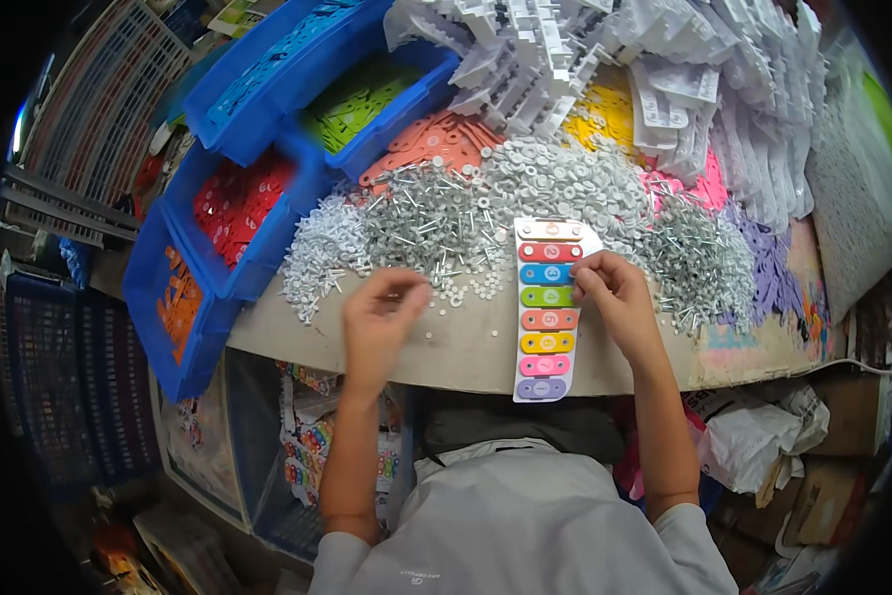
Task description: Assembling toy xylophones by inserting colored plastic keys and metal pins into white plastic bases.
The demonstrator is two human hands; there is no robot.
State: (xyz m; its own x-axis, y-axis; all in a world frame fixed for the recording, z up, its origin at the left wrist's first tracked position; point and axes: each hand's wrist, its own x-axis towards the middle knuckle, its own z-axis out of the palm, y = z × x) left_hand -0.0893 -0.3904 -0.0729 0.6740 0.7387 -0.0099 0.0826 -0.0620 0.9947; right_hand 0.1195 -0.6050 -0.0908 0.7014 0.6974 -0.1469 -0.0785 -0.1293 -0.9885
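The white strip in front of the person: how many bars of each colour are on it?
Red bar: 1
Blue bar: 1
Green bar: 1
Coral bar: 1
Yellow bar: 1
Pink bar: 1
Purple bar: 1
Top bar, colour washed out: 1
Total on the white strip: 8

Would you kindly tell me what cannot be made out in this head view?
- Left hand: motion blur on the fingers and their curl leave unclear whether they hold anything.
- Right hand: its own fingers hide whatever may be between the fingertips, beside the blue bar.
- White plastic frames: the pile is cut off by the upper edge.
- Silver pins: too small and overlapping to count.
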